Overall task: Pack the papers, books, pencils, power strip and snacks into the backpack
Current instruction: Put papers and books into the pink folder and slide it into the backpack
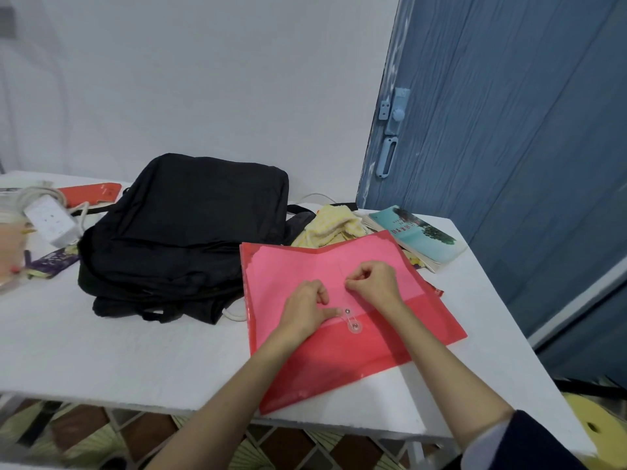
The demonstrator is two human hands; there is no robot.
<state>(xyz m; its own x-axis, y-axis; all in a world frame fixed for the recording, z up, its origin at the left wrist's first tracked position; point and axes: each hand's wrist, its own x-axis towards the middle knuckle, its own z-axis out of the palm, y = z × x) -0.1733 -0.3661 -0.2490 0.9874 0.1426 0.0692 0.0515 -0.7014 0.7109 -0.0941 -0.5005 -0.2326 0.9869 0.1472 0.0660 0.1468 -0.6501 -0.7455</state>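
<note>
A translucent red plastic document folder (342, 320) with a string-and-button closure lies flat on the white table (101, 351), just right of the soft black fabric backpack (183, 235), which lies closed on its side. The left hand (307, 308) rests on the folder with its thumb extended to one of the two clear round closure discs (351, 318); the other fingers are curled under. The right hand (371, 279) rests curled on the folder's flap, thumb and forefinger pinched together; whether they hold the string cannot be told. A teal-covered paperback book (419, 237) and a yellow knitted cloth (334, 225) lie behind the folder. A white rectangular power strip (51, 220) with coiled cable sits left of the backpack.
</note>
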